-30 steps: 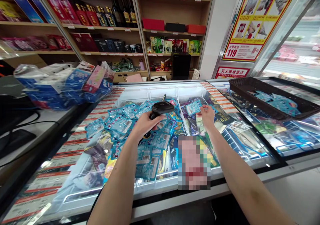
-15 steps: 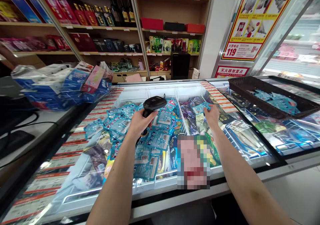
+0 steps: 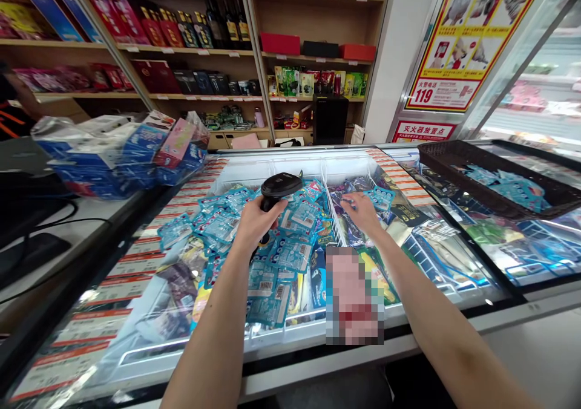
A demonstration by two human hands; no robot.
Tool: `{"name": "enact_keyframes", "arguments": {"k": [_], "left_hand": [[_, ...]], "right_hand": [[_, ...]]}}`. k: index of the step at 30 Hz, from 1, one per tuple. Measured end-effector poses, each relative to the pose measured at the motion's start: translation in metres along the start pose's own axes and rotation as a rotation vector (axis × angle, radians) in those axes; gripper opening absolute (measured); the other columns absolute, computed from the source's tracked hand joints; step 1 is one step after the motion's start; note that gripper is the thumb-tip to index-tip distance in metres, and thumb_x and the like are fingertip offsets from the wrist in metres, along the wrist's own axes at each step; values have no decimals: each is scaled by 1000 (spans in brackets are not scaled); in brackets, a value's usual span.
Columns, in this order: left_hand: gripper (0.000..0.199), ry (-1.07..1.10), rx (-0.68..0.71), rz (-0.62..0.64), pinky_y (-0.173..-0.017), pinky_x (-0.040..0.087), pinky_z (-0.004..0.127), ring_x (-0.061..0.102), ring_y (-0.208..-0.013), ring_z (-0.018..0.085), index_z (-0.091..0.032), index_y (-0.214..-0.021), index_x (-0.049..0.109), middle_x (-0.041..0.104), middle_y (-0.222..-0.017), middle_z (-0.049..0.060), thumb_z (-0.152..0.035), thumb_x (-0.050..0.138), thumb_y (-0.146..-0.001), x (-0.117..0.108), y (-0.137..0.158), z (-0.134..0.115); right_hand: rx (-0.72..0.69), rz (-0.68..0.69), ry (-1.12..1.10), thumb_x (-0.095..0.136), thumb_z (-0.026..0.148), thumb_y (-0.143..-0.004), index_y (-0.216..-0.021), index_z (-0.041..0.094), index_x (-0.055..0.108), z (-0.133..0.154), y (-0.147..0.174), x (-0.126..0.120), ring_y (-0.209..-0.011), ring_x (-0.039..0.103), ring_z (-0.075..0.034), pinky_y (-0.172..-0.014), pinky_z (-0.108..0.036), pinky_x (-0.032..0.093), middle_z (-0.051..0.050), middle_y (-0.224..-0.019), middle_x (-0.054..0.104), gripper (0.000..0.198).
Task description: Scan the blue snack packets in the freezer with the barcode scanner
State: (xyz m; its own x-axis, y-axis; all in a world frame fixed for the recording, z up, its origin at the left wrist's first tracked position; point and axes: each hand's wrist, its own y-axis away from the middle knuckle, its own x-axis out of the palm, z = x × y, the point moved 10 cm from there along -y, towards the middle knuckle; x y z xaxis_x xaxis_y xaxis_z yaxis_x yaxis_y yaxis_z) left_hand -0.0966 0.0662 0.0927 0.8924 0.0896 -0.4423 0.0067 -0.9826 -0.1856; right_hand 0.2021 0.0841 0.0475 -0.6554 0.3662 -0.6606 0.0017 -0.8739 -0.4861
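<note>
In the head view, my left hand [image 3: 258,218] is closed round the handle of a black barcode scanner [image 3: 282,185], held above a heap of blue packets [image 3: 290,251] on the glass lid of a chest freezer [image 3: 227,357]. My right hand [image 3: 362,212], fingers apart and holding nothing, hovers right of the heap. Just beyond its knuckles a single blue packet [image 3: 381,197] lies on the glass. Under the lid, frozen goods and a white wire divider [image 3: 334,215] show through. Near the front edge a pixelated patch hides something.
A dark woven basket [image 3: 499,176] with more blue packets stands on the freezer at right. Wrapped blue-and-white boxes [image 3: 131,149] sit at left by a counter with cables. Behind are stocked shelves [image 3: 195,52]. Another person's arm [image 3: 22,97] shows at far left.
My right hand has let go of the blue packet, which now lies on the glass to the right, and has moved left toward the heap. My left hand still holds the scanner.
</note>
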Motion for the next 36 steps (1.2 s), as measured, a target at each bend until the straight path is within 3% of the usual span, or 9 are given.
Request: {"name": "enact_keyframes", "arguments": {"k": [6, 9, 12, 14, 17, 22, 25, 28, 36], "left_hand": [[40, -26, 27, 46, -49, 39, 27, 53, -46, 16, -18, -72, 58, 58, -50, 1, -57, 63, -76, 3, 1, -5], [39, -35, 20, 53, -49, 38, 27, 54, -46, 16, -18, -72, 58, 58, -50, 1, -57, 63, -77, 4, 3, -7], [39, -38, 14, 60, -48, 38, 27, 53, -46, 16, -19, -74, 58, 57, -50, 0, -57, 63, -77, 6, 6, -9], [39, -48, 12, 67, -48, 37, 27, 53, -45, 16, -19, -74, 58, 57, -50, 0, -57, 64, -76, 7, 7, -11], [39, -59, 6, 79, -49, 37, 27, 53, -46, 16, -19, -73, 58, 57, -50, 0, -57, 65, -76, 8, 8, -14], [38, 8, 19, 180, -52, 39, 27, 51, -47, 14, -19, -71, 55, 55, -51, -1, -55, 64, -78, 19, 14, -24], [38, 46, 44, 286, -53, 38, 26, 50, -48, 13, -18, -71, 55, 55, -52, -2, -55, 63, -79, 31, 20, -29], [37, 26, 36, 365, -53, 36, 26, 49, -48, 13, -18, -70, 56, 55, -52, -2, -54, 64, -79, 42, 24, -29], [37, -42, 29, 361, -53, 37, 27, 52, -48, 15, -19, -71, 57, 56, -52, -2, -55, 64, -77, 48, 21, -22]], "right_hand": [[-134, 228, 37, 46, 60, -94, -122, 18, 67, 46, -1, 52, -120, 54, -30, -104, -46, 38, -15, -114, 67, 54], [-134, 262, 105, 41, 65, -94, -124, 20, 67, 59, -1, 62, -125, 49, -32, -107, -51, 33, -16, -119, 65, 60], [-94, 237, 96, 59, 69, -81, -115, 20, 69, 59, -3, 63, -120, 51, -34, -103, -50, 37, -15, -121, 64, 61], [-21, 196, 32, 72, 67, -70, -105, 19, 70, 49, -5, 60, -112, 55, -34, -97, -46, 43, -14, -116, 66, 60], [156, 108, -179, 76, 61, -67, -92, 19, 67, 21, -5, 50, -89, 64, -27, -79, -39, 51, -9, -99, 69, 50], [406, -38, -755, 75, 57, -68, -89, 22, 59, -23, 4, 33, -58, 67, -21, -47, -29, 47, 2, -63, 62, 44], [465, -93, -913, 78, 55, -65, -89, 22, 57, -36, 8, 25, -59, 69, -23, -49, -32, 53, 2, -60, 63, 46], [478, -185, -915, 76, 53, -67, -88, 22, 56, -47, 9, 14, -61, 71, -25, -53, -36, 58, 1, -62, 66, 43], [478, -256, -934, 73, 47, -74, -87, 23, 55, -58, 10, 8, -69, 73, -24, -67, -39, 64, 0, -68, 66, 33]]}}
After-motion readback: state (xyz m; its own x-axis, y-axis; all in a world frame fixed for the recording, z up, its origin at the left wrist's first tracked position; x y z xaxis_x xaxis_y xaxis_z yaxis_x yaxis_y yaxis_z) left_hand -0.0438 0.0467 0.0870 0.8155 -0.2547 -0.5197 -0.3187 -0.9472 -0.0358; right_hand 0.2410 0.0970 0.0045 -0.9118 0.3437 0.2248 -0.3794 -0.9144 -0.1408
